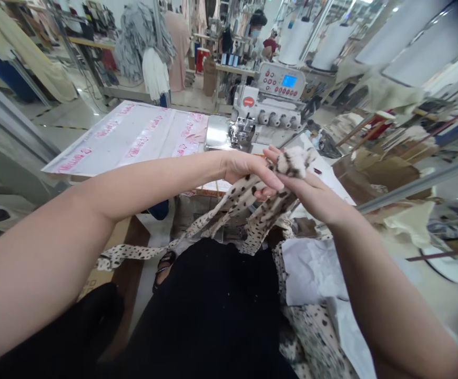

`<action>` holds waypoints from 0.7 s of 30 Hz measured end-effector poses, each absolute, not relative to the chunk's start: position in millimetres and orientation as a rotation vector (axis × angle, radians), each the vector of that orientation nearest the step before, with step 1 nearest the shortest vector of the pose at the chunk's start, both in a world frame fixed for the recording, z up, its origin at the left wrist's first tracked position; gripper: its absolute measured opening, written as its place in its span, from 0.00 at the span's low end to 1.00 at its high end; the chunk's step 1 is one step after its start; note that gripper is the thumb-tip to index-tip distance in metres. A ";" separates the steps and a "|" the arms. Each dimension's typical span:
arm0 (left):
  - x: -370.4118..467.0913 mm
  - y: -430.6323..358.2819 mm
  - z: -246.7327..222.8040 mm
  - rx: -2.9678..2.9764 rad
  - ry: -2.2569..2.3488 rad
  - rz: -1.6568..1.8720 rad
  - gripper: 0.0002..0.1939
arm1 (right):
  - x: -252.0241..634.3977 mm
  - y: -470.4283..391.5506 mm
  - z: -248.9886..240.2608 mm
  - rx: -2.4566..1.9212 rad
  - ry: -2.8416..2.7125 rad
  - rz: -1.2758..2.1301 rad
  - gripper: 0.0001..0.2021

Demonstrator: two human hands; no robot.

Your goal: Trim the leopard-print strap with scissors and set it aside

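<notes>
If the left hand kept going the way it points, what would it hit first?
The left hand points rightward, so it would likely meet the right hand holding the bunched spotted cream fabric strip; they already touch.

1. I count two bare hands, the left hand (248,169) and the right hand (311,192), both just in front of the sewing machine (268,113).
2. One sewing machine, with one blue screen (289,80) on its control panel.
3. Four round knobs (278,120) in a row on the machine's front, as far as I can make out.
4. Two spotted fabric strips (229,205) hang from the hands, below the machine.
5. One bunched spotted piece (294,160) sits at the right hand's fingertips.
6. One plastic-covered table (134,134) lies left of the machine.
7. One other person (258,26) sits well behind the machine.
8. One sandalled foot (164,266) shows below it.
</notes>
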State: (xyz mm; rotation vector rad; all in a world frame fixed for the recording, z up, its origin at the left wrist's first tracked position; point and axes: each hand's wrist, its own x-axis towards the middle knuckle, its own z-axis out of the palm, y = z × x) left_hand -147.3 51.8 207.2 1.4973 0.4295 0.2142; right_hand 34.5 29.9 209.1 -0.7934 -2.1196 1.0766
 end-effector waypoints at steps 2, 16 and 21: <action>-136.0 45.0 205.0 1.443 0.484 0.220 0.13 | 29.8 32.5 204.2 -0.782 -2.145 1.049 0.16; -146.4 37.9 215.1 2.289 1.101 0.172 0.04 | 46.3 43.6 181.9 -1.063 -1.600 1.610 0.02; -139.1 27.6 216.5 2.543 0.978 0.428 0.10 | 35.0 27.9 174.2 -0.884 -1.392 1.928 0.10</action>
